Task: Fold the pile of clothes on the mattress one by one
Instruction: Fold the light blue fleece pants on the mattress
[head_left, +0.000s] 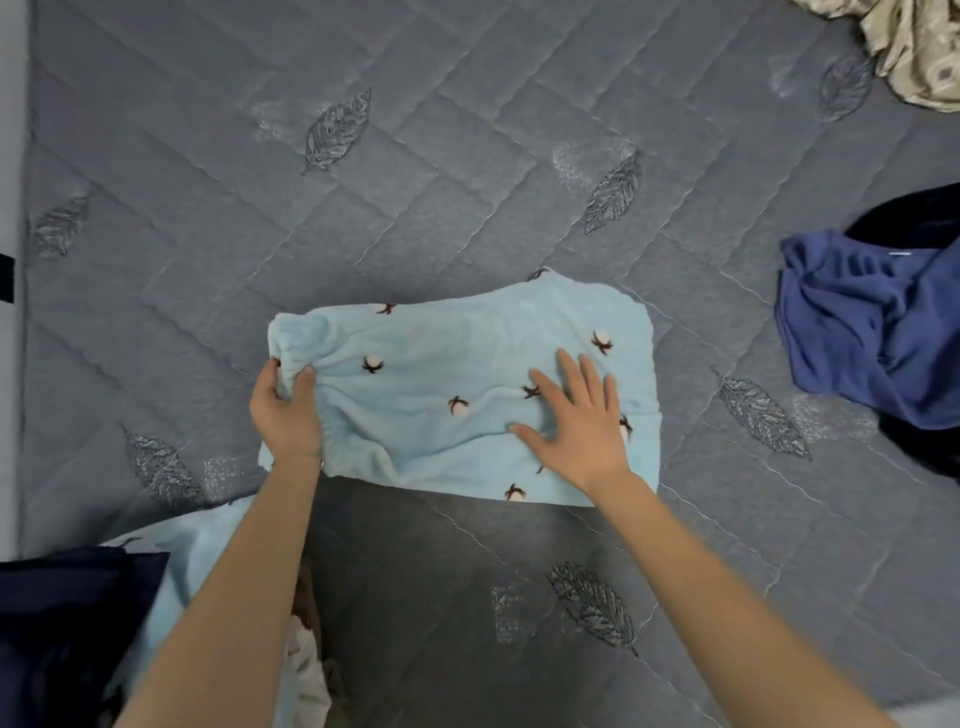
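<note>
A light blue garment (447, 364) with small brown-and-white flower prints lies partly folded in the middle of the grey quilted mattress (415, 156). My left hand (285, 410) grips its gathered elastic edge at the left side, thumb and fingers curled round the fabric. My right hand (576, 421) lies flat on the garment's right half, fingers spread and straight. A blue and dark navy heap of clothes (878, 332) sits at the right edge. A beige patterned cloth (914, 47) lies at the top right corner.
More light blue fabric (192, 561) and a dark navy piece (67, 623) lie at the lower left beside my left arm. A pale wall or edge (10, 156) runs down the far left. Leaf embroidery marks the mattress.
</note>
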